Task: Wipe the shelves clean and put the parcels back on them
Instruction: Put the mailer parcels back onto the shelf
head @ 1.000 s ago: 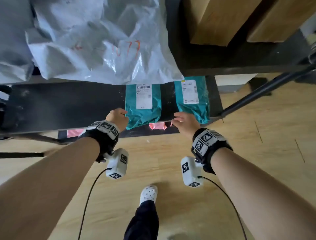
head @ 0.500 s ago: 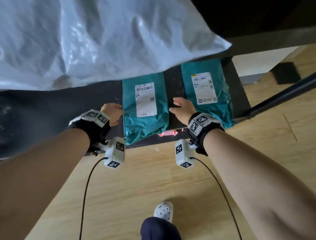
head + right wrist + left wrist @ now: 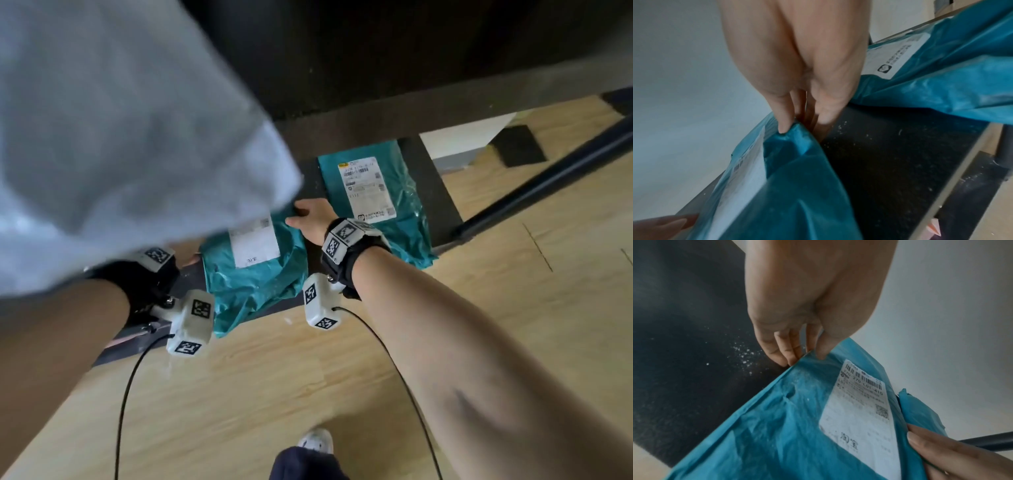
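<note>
A teal parcel (image 3: 253, 284) with a white label lies on the black shelf (image 3: 424, 178), its near end hanging over the front edge. My left hand (image 3: 803, 357) pinches its left edge, thumb on top and fingers beneath; in the head view only a fingertip of that left hand (image 3: 190, 262) shows under an overhanging bag. My right hand (image 3: 301, 219) pinches the parcel's right edge near the far corner, as the right wrist view shows (image 3: 803, 123). A second teal parcel (image 3: 376, 202) lies to the right on the same shelf, untouched. White specks dot the shelf surface (image 3: 744, 356).
A large white plastic bag (image 3: 120, 137) on the shelf above overhangs the left half of the lower shelf. The dark upper shelf board (image 3: 411, 68) is close overhead. A black pole (image 3: 548, 178) slants at the right. Wooden floor (image 3: 479, 308) lies below, with something pink (image 3: 996, 227) under the shelf.
Both hands have slid from the parcel's near corners along its sides toward the far end. My head has come lower and closer, so the white bag now hides my left hand.
</note>
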Tool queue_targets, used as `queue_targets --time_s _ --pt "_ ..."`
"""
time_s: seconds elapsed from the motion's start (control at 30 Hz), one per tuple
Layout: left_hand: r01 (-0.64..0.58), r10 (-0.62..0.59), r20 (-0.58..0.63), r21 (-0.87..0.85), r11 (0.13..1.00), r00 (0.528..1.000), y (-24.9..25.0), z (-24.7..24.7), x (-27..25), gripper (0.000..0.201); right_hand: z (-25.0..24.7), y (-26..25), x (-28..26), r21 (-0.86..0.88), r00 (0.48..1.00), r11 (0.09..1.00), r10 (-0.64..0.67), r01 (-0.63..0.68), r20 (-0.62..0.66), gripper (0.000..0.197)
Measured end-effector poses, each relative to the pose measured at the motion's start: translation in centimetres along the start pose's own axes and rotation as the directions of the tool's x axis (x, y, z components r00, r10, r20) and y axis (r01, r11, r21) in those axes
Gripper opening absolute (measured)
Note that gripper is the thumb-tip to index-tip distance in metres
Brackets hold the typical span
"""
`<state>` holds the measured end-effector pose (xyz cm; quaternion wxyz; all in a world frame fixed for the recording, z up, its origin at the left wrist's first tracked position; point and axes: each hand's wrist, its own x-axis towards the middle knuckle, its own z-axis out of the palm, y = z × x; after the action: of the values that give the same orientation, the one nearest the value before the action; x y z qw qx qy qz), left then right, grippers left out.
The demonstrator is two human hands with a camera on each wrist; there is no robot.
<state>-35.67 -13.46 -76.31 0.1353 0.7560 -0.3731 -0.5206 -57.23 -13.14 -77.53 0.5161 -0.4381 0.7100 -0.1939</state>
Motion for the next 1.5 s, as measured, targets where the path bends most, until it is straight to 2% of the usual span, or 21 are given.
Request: queue_targets --time_s 0.03,0.1,0.23,0.33,0.4,0.5,0.57,0.63,0.73,0.83,0.97,1.1,1.3,1.5 --pt "0.007 -0.007 0.015 -0.005 1.0 1.0 0.2 0.0 -0.6 0.038 0.1 0.1 -0.2 0.001 1.0 1.0 0.001 -0.001 -0.005 0.033" --pt "0.036 -0.036 0.009 -0.012 0.999 0.999 0.1 0.3 -1.2 0.022 0.0 0.0 -1.0 -0.011 1.0 1.0 0.011 -0.011 -0.016 0.048" --pt "0.065 -0.068 -0.042 -0.068 0.996 0.997 -0.1 0.0 -3.8 0.007 -0.3 0.5 -3.5 -0.006 0.999 0.999 0.04 -0.04 -0.014 0.04" --pt "0.068 -0.073 -0.071 -0.07 0.995 0.995 -1.4 -1.2 -5.9 0.024 -0.3 1.0 -6.4 0.063 0.998 0.996 0.07 -0.07 0.002 0.04" --pt "0.07 -0.075 -0.063 -0.081 0.994 0.995 -2.1 -1.8 -8.0 0.026 -0.2 1.0 -9.1 0.142 0.992 0.982 0.124 -0.125 0.019 0.047" --pt "0.072 -0.077 -0.046 -0.104 0.992 0.996 -2.6 -2.6 -12.2 0.028 -0.5 0.8 -13.2 0.183 0.989 0.972 0.139 -0.148 0.06 0.039" --pt "0.074 -0.078 -0.052 -0.08 0.994 0.996 -3.2 -3.2 -15.0 0.021 -0.9 0.4 -16.2 0.188 0.988 0.972 0.128 -0.141 0.083 0.036" --pt "0.087 -0.092 -0.052 -0.09 0.992 0.994 -4.2 -3.9 -17.7 0.015 -1.3 0.1 -19.0 0.199 0.988 0.971 0.116 -0.135 0.104 0.042" --pt "0.085 -0.089 -0.024 -0.132 0.988 0.996 -5.8 -4.6 -21.6 0.029 -1.6 -0.5 -23.2 0.189 0.984 0.974 0.094 -0.123 0.152 0.049" --pt "0.118 -0.119 0.011 -0.238 0.964 0.993 -6.9 -5.4 -26.4 0.032 -1.9 -1.1 -27.6 0.226 0.98 0.964 0.098 -0.137 0.174 0.055" --pt "0.094 -0.108 -0.025 -0.319 0.943 0.994 -9.1 -7.3 -33.6 0.028 -1.7 -2.4 -34.0 0.222 0.982 0.971 0.043 -0.085 0.186 0.054" --pt "0.036 -0.08 -0.112 -0.348 0.937 0.991 -11.9 -10.0 -40.9 0.026 -0.8 -4.4 -40.5 0.225 0.975 0.974 -0.04 -0.01 0.22 0.05" --pt "-0.02 -0.096 -0.241 -0.438 0.899 0.966 -15.6 -15.1 -50.6 0.026 2.3 -7.2 -48.6 0.19 0.932 0.979 -0.141 0.08 0.335 0.052" --pt "-0.044 -0.145 -0.33 -0.504 0.863 0.933 -19.1 -22.4 -56.9 0.026 8.2 -12.1 -54.1 0.198 0.879 0.975 -0.178 0.098 0.442 0.054"
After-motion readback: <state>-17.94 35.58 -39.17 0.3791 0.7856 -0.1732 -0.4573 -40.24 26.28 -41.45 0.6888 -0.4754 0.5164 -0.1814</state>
